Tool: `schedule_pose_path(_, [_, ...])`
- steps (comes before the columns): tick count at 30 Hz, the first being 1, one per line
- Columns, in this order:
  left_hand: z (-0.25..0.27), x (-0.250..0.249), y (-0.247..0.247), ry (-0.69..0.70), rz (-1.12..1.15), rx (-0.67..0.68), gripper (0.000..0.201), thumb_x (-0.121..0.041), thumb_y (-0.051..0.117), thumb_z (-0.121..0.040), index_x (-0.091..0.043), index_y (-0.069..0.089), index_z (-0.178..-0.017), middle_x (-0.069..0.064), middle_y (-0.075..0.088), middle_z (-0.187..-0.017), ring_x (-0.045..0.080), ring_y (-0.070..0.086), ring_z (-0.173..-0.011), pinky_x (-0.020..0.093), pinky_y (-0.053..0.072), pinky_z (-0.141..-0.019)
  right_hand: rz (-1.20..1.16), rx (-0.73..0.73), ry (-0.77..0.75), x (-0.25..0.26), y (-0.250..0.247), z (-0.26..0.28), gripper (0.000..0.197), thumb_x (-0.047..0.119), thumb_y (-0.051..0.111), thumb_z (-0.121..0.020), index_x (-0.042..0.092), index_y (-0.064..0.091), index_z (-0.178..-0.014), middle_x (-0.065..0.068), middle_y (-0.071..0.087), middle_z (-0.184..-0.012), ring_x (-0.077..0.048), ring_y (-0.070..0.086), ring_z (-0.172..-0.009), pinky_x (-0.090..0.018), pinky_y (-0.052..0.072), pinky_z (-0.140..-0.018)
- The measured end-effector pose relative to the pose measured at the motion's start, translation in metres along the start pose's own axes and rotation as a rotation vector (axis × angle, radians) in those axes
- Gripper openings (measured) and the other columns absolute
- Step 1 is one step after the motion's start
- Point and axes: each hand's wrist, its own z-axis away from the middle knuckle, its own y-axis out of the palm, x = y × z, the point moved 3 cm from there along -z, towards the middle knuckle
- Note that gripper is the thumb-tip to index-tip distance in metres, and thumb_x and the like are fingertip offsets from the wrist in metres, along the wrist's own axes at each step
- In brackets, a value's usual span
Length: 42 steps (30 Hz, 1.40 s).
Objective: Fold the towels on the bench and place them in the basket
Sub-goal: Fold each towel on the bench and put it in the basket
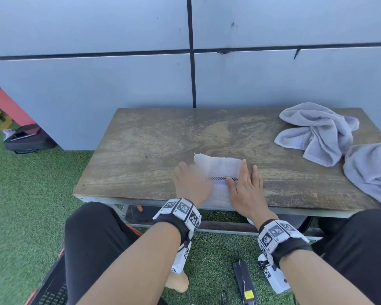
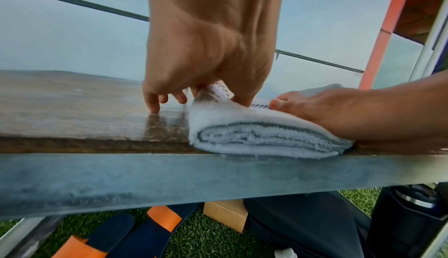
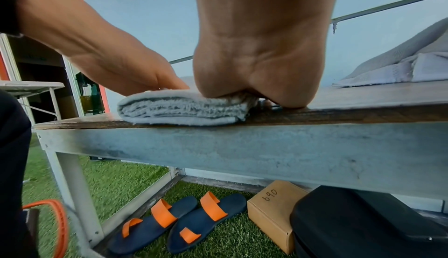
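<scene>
A folded white towel (image 1: 220, 166) with a checkered band lies at the front edge of the wooden bench (image 1: 152, 155). My left hand (image 1: 190, 183) straddles its left edge. In the left wrist view the thumb and curled fingers (image 2: 155, 99) pinch a raised bit of the towel (image 2: 266, 128). My right hand (image 1: 245, 186) lies flat on the towel's right edge (image 3: 181, 110), fingers straight. Two crumpled grey towels (image 1: 317, 133) (image 1: 372, 170) sit at the bench's right end. A black basket with an orange rim (image 1: 51, 289) stands by my left leg.
A grey panelled wall (image 1: 119, 84) stands right behind the bench. Under the bench are navy-and-orange sandals (image 3: 181, 222), a cardboard box (image 3: 274, 212) and a black bag (image 3: 363, 223). A black case (image 1: 29, 139) lies on the grass at far left.
</scene>
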Motion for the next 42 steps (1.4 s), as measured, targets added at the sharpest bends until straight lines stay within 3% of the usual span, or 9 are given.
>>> schedule_pose_path(4, [0.005, -0.001, -0.01, 0.088, 0.166, 0.102, 0.021, -0.032, 0.058, -0.084, -0.011, 0.053, -0.088, 0.007, 0.057, -0.098, 0.028, 0.054, -0.095, 0.041, 0.048, -0.081, -0.06, 0.025, 0.011, -0.002, -0.011, 0.001, 0.072, 0.046, 0.028, -0.105, 0.011, -0.005, -0.159, -0.005, 0.001, -0.168, -0.025, -0.007, -0.154, -0.044, 0.001, -0.123])
schedule_pose_path(7, [0.011, 0.0, -0.031, 0.127, 0.582, 0.183, 0.021, -0.018, 0.057, -0.084, -0.015, 0.041, -0.07, -0.003, 0.047, -0.062, 0.015, 0.044, -0.054, 0.029, 0.033, -0.051, -0.082, 0.076, 0.035, 0.0, -0.022, -0.004, 0.064, 0.045, 0.036, -0.104, 0.011, 0.016, -0.155, -0.01, 0.026, -0.162, -0.031, 0.014, -0.152, -0.05, 0.018, -0.121])
schedule_pose_path(11, [0.028, 0.007, -0.083, 0.11, 0.818, 0.115, 0.004, -0.012, 0.058, -0.087, -0.015, 0.058, -0.084, -0.01, 0.045, -0.055, 0.003, 0.036, -0.04, 0.019, 0.028, -0.043, -0.235, 0.121, 0.075, 0.037, -0.054, -0.003, 0.052, 0.051, 0.032, -0.104, 0.009, 0.051, -0.125, -0.012, 0.062, -0.123, -0.028, 0.058, -0.107, -0.043, 0.045, -0.096])
schedule_pose_path(19, [0.071, 0.101, -0.179, -0.05, 1.211, -0.223, 0.019, -0.009, 0.065, -0.08, -0.02, 0.07, -0.094, -0.001, 0.074, -0.081, 0.018, 0.07, -0.077, 0.031, 0.053, -0.065, -0.675, 0.245, -0.23, 0.201, -0.089, 0.022, 0.02, 0.035, 0.049, -0.1, 0.026, 0.063, -0.112, 0.005, 0.067, -0.115, -0.018, 0.064, -0.112, -0.03, 0.047, -0.079])
schedule_pose_path(23, [0.108, 0.19, -0.208, -0.225, 1.307, -0.469, 0.025, -0.016, 0.069, -0.075, -0.015, 0.069, -0.1, 0.004, 0.075, -0.092, 0.025, 0.073, -0.085, 0.041, 0.059, -0.071, -0.574, 0.343, -0.459, 0.304, -0.067, 0.037, 0.03, 0.018, 0.05, -0.092, 0.022, 0.052, -0.122, 0.001, 0.061, -0.114, -0.018, 0.061, -0.108, -0.039, 0.05, -0.096])
schedule_pose_path(28, [0.165, 0.303, -0.196, -0.506, 1.242, -0.792, 0.036, -0.021, 0.069, -0.084, -0.016, 0.048, -0.113, 0.0, 0.063, -0.106, 0.017, 0.063, -0.094, 0.044, 0.052, -0.089, -0.358, 0.435, -0.672, 0.41, 0.005, 0.083, 0.058, 0.017, 0.049, -0.098, 0.028, 0.019, -0.146, 0.0, 0.054, -0.082, -0.015, 0.057, -0.064, -0.028, 0.043, -0.057])
schedule_pose_path(31, [0.195, 0.354, -0.16, -0.653, 1.149, -0.904, 0.038, -0.009, 0.059, -0.093, -0.016, 0.029, -0.115, -0.005, 0.046, -0.097, 0.005, 0.05, -0.083, 0.028, 0.043, -0.075, -0.241, 0.525, -0.758, 0.435, 0.078, 0.109, 0.051, 0.009, 0.044, -0.098, 0.022, 0.017, -0.139, 0.001, 0.044, -0.07, -0.014, 0.045, -0.051, -0.027, 0.032, -0.046])
schedule_pose_path(35, [0.226, 0.4, -0.08, -0.883, 1.022, -0.795, 0.027, -0.009, 0.059, -0.09, -0.017, 0.041, -0.109, 0.004, 0.051, -0.085, 0.018, 0.048, -0.068, 0.031, 0.039, -0.063, -0.053, 0.694, -0.719, 0.421, 0.181, 0.131, 0.046, -0.002, 0.043, -0.094, 0.012, 0.025, -0.134, 0.003, 0.042, -0.074, -0.018, 0.045, -0.056, -0.03, 0.032, -0.046])
schedule_pose_path(42, [0.243, 0.443, 0.057, -1.178, 0.934, -0.393, 0.019, -0.012, 0.055, -0.093, -0.017, 0.062, -0.11, -0.001, 0.063, -0.085, 0.014, 0.053, -0.061, 0.025, 0.04, -0.053, 0.249, 0.999, -0.463, 0.349, 0.331, 0.144, 0.033, 0.011, 0.048, -0.092, 0.009, 0.048, -0.125, -0.017, 0.059, -0.126, -0.033, 0.057, -0.113, -0.037, 0.046, -0.086])
